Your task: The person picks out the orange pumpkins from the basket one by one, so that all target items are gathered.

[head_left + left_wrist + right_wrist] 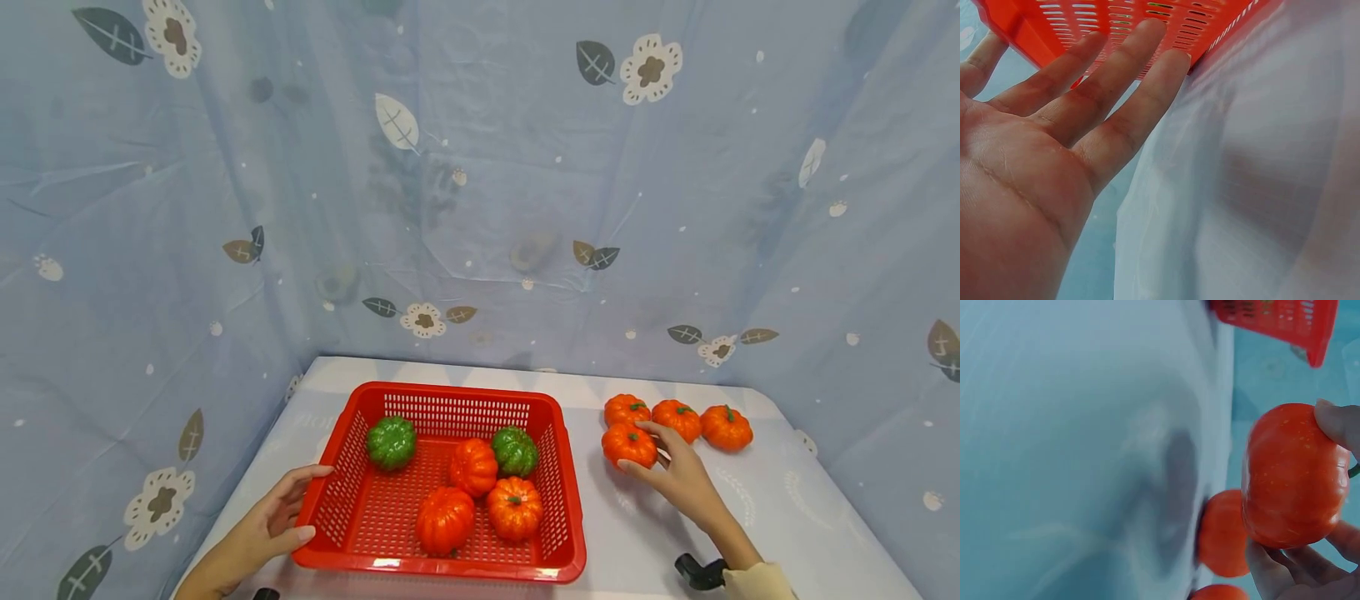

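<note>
My left hand [266, 521] is at the left side of a red plastic basket [322, 492], fingers fairly straight against its slotted wall and the thumb at the rim. In the left wrist view the fingertips [1172, 59] touch that wall. With my right hand [678, 471] I grip a small orange pumpkin [628, 445] between thumb and fingers, and the right wrist view shows this pumpkin [1297, 475] lifted off the table. Behind it stand three more orange pumpkins, the nearest pair being one pumpkin [626, 408] and another [678, 419]. Inside the basket lie green pumpkins [392, 442] and orange ones [446, 520].
The basket and pumpkins stand on a white table [645, 542] with a pale print. Blue patterned cloth [480, 208] hangs along the back and both sides. The last orange pumpkin [726, 428] sits furthest right. A black strap piece [699, 572] is by the right wrist.
</note>
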The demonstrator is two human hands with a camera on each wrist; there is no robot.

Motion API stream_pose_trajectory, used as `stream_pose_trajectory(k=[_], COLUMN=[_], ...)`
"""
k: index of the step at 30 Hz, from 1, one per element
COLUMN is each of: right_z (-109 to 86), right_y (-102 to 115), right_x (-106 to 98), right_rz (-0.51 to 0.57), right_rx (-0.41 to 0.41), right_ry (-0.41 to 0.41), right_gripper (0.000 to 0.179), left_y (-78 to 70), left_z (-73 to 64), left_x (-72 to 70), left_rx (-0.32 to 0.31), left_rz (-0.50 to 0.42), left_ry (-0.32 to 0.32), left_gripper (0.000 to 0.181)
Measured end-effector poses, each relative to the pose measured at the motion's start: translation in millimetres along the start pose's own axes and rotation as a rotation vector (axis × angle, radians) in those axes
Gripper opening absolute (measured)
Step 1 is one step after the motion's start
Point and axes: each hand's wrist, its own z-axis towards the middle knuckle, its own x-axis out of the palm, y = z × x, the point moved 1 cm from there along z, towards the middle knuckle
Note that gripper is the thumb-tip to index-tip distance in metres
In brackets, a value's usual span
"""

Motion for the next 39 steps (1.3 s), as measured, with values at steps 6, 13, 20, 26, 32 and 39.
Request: stream_pose_trajectory(k=[6, 13, 20, 26, 32, 39], right_z=[-2.1, -2.8, -3.1, -4.4, -4.1, -1.6], right_y=[-17.3, -34.3, -39.9, -39.5, -35.0, -15.4], right_x=[-1.6, -3.3, -2.0, -3.9, -15.3, -36.5], right_rz=[-0.057, -0.066, -0.04, -0.002, 0.016, -0.008], right_rx=[0.053, 0.102, 0.136, 0.152, 0.11, 0.061], right_ry=[-0.002, 0.02, 0.034, 0.079, 0.119, 0.045], right_gripper=[0.087, 0.087, 0.087, 0.088, 0.088, 0.081], left_y=[0.5, 1.7, 0.6, -1.3, -1.1, -0.8], left_z=[-0.7, -0.5, -0.7, -0.7, -0.6, -0.6], left_x=[-0.9, -1.6, -0.4, 1.1, 0.7, 1.4], left_rx=[0.015, 0.014, -0.002, 0.0, -0.011, -0.047], left_rz=[-0.013, -0.017, -0.03, -0.032, -0.022, -0.018], left_ry=[0.021, 0.028, 0.02, 0.012, 0.002, -0.022], left_gripper=[0.063, 0.063, 0.063, 0.063, 0.063, 0.063])
